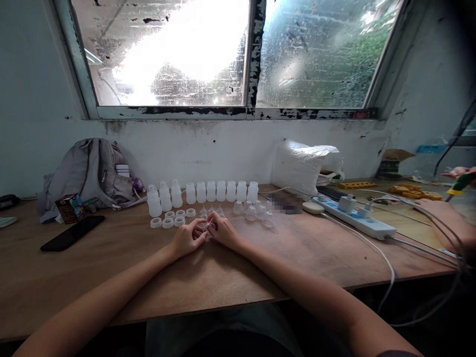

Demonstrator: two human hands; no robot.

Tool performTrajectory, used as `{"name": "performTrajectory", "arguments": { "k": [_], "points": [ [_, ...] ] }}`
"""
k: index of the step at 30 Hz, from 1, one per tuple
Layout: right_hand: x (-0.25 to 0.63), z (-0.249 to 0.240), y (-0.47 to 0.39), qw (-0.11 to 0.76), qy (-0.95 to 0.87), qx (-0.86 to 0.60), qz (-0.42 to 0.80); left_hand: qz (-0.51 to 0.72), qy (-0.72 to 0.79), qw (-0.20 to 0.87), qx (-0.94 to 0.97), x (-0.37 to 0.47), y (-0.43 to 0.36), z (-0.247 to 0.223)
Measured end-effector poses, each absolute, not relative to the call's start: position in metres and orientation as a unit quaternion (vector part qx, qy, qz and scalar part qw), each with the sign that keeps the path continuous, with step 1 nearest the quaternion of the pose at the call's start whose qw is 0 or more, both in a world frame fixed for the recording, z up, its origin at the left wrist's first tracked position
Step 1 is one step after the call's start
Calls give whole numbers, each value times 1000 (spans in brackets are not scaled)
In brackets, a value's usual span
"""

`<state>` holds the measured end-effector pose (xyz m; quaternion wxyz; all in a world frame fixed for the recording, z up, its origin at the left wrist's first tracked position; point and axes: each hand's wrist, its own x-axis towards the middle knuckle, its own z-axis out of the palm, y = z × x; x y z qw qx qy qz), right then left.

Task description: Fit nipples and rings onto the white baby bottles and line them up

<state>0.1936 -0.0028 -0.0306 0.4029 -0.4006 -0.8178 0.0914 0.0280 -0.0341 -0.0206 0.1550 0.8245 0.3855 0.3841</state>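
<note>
My left hand (189, 235) and my right hand (223, 231) meet over the table. Between their bent fingers they both grip a small whitish collar ring (207, 226), largely covered by the fingers; whether a teat sits in it I cannot tell. Just beyond stand several clear bottle teats (211, 210). White collar rings (168, 222) lie to the left of my hands. Clear dome caps (251, 213) are grouped to the right. Behind runs a row of frosted baby bottles (211, 191); the three leftmost bottles (165, 196) have tops on, the others look topless.
A black phone (72, 233), a small box (70, 208) and a grey backpack (91, 173) are at left. On the right lie a power strip (355, 218) with trailing cables and a white plastic bag (297, 166). Another person's hand (446, 223) is at far right.
</note>
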Motion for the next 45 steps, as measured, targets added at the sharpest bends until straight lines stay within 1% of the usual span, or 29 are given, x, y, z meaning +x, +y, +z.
{"name": "performTrajectory", "arguments": {
  "k": [3, 8, 11, 14, 22, 28, 31, 33, 37, 40, 42, 45],
  "points": [
    [195, -31, 0, 403, -820, -391, 107, 392, 366, 197, 821, 28, -36, -21],
    [198, -28, 3, 406, -815, -395, 120, 420, 388, 357, 738, 33, -32, -23],
    [200, -27, 4, 399, -814, -402, 129, 421, 382, 399, 719, 36, -29, -24],
    [199, -27, 4, 396, -809, -413, 134, 417, 362, 389, 738, 36, -29, -24],
    [198, -28, 6, 391, -806, -423, 139, 407, 341, 299, 793, 35, -32, -30],
    [197, -35, 8, 400, -800, -428, 133, 390, 349, 192, 830, 36, -35, -26],
    [196, -36, 9, 408, -800, -407, 165, 375, 378, 116, 838, 33, -33, -23],
    [196, -35, 8, 413, -798, -389, 206, 369, 392, 90, 838, 32, -29, -23],
    [197, -28, 3, 416, -767, -338, 351, 397, 424, 98, 808, 29, -18, -26],
    [196, -23, -2, 423, -702, -320, 475, 434, 432, 130, 780, 23, -9, -27],
    [195, -22, -3, 432, -669, -320, 513, 452, 411, 182, 770, 19, -6, -27],
    [194, -24, 0, 435, -673, -317, 507, 454, 376, 269, 762, 15, -4, -26]
  ]
}}
